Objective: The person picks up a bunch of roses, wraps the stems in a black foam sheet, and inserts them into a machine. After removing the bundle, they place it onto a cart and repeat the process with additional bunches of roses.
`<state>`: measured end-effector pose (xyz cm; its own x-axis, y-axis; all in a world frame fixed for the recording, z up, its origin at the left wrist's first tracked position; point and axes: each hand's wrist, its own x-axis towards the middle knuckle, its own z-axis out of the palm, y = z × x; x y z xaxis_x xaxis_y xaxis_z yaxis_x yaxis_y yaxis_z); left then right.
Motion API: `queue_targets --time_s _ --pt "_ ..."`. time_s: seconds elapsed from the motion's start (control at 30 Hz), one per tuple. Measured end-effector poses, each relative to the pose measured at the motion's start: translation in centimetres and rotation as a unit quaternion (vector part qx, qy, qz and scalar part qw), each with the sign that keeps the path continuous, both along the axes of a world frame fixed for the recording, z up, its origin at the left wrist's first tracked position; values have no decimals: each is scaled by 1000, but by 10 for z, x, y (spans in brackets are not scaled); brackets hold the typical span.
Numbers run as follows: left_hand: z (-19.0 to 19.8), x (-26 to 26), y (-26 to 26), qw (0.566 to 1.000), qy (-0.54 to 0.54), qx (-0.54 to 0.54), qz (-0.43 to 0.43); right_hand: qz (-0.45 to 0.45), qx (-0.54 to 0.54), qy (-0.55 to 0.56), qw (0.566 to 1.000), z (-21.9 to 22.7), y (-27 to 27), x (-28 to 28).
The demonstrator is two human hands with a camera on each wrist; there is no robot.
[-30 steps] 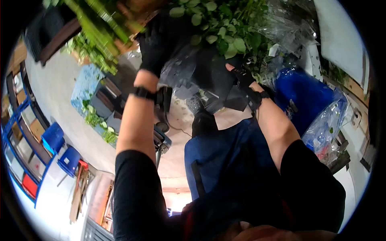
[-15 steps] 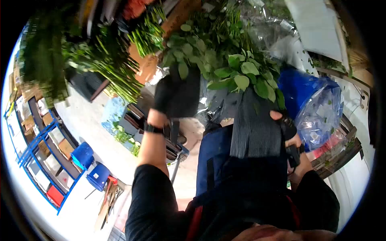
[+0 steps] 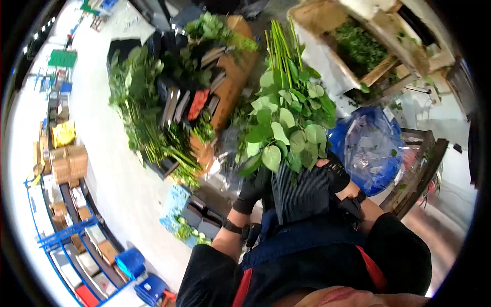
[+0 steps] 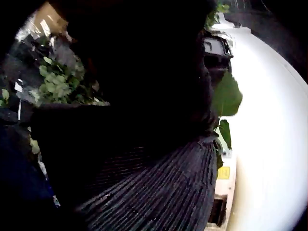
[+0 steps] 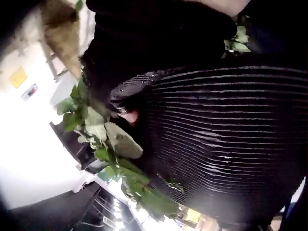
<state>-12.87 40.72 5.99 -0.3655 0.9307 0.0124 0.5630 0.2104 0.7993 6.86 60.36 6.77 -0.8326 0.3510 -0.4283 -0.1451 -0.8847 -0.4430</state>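
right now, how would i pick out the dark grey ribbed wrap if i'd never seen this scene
In the head view, find the dark blue apron. Just beyond it, between the black-gloved left hand and right hand, is the dark grey ribbed wrap. Unlike the broad green leaves over its far end, it has straight parallel ridges.

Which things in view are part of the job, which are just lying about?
Part of the job, apparently:
- leafy bunch
- ribbed black material, between left hand and right hand
- possibly the other leafy stems, untouched

Probably just lying about:
- cardboard box
- blue bin
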Motion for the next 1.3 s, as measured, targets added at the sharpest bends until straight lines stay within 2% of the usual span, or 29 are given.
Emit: queue_targets --time_s 0.03,0.1,0.2,0.23,0.33,0.37,0.43,0.47,0.5,0.53,0.6,0.63,0.7,0.77,0.8,0.83,0.87,0.93,0.97,1.0,1.03,1.1,1.13,1.23,1.27,1.3 --pt "32 8 15 961 -267 -17 69 -14 87 -32 996 13 6 7" --pt "76 20 59 871 -488 47 28 -49 253 -109 960 37 16 26" --pt "124 42 122 942 -316 2 -112 -89 373 -159 910 69 41 65" --pt "119 52 142 938 -326 0 -115 -124 442 -169 872 69 52 80" --pt "152 85 208 946 -266 -73 -169 -157 435 -195 865 81 93 123" --pt "128 96 226 924 -328 -11 -196 -164 431 -201 864 81 104 138" --pt "93 115 269 924 -315 16 -214 -185 613 -244 729 23 124 183" --pt "79 121 287 924 -310 28 -222 -188 691 -262 647 -3 131 196" --pt "70 121 301 914 -338 -43 -221 -179 673 -241 676 -5 135 194" --pt "72 122 308 899 -376 -66 -216 -170 653 -220 705 -7 137 193" --pt "84 117 317 865 -447 -112 -200 -167 421 -229 862 9 138 174" --pt "91 112 322 897 -375 -59 -226 -145 599 -225 754 21 138 173" --pt "79 92 343 922 -234 8 -308 -248 473 -223 816 49 147 145" --pt "101 80 391 919 -221 -16 -326 -270 581 -235 731 41 176 146" --pt "112 74 414 917 -214 -28 -335 -273 558 -259 740 46 199 140" --pt "128 76 440 893 -339 -101 -280 -290 468 -275 788 81 226 127" --pt "134 74 471 895 -339 -80 -278 -303 317 -299 847 117 246 118" --pt "139 74 537 888 -304 8 -344 -277 381 -274 838 106 308 128" --pt "155 78 560 866 -388 -61 -308 -278 418 -284 817 105 334 131" --pt "148 77 595 872 -376 -97 -297 -275 460 -304 787 104 360 134" --pt "147 72 619 905 -152 8 -397 -269 499 -327 756 102 382 137" --pt "134 64 656 876 39 104 -469 -247 577 -375 682 97 416 142" --pt "114 61 672 878 -6 96 -469 -231 614 -397 642 94 426 144" --pt "105 73 662 900 -102 40 -422 -183 719 -438 507 82 431 154" --pt "98 75 656 896 -104 46 -430 -175 744 -440 471 76 425 157" --pt "92 77 650 892 -107 51 -437 -174 758 -436 452 70 415 159"
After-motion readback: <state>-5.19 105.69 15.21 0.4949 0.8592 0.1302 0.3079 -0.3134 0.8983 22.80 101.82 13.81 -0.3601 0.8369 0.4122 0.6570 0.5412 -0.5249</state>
